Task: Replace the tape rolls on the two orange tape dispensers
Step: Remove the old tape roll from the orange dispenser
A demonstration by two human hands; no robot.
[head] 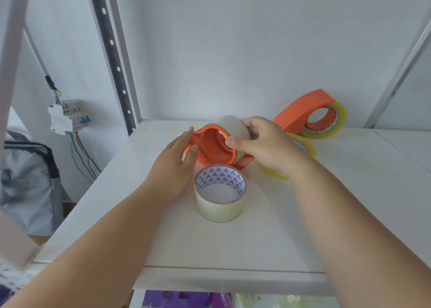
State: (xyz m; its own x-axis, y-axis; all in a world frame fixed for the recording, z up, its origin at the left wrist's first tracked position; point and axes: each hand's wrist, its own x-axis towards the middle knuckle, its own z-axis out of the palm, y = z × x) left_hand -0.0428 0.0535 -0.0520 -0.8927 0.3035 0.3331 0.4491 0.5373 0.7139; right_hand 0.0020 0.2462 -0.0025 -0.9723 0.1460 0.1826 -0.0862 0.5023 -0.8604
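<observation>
An orange tape dispenser [213, 147] is held between my hands over the white shelf [326, 214]. My left hand [178, 165] grips its left side. My right hand [263, 144] holds a pale tape roll [233, 124] at the dispenser's hub, thumb on the rim. A clear tape roll [220, 193] with a triangle-printed core lies flat just in front of the dispenser. A yellowish roll [305, 147] lies behind my right wrist, mostly hidden. The second orange dispenser [303, 111] stands at the back right with a yellowish roll [335, 121] on it.
The shelf's back wall is close behind the dispensers. A perforated upright post [114, 55] stands at the left rear corner. A circuit breaker [68, 118] with coloured wires hangs left of the shelf. A grey bag [28, 179] sits below left.
</observation>
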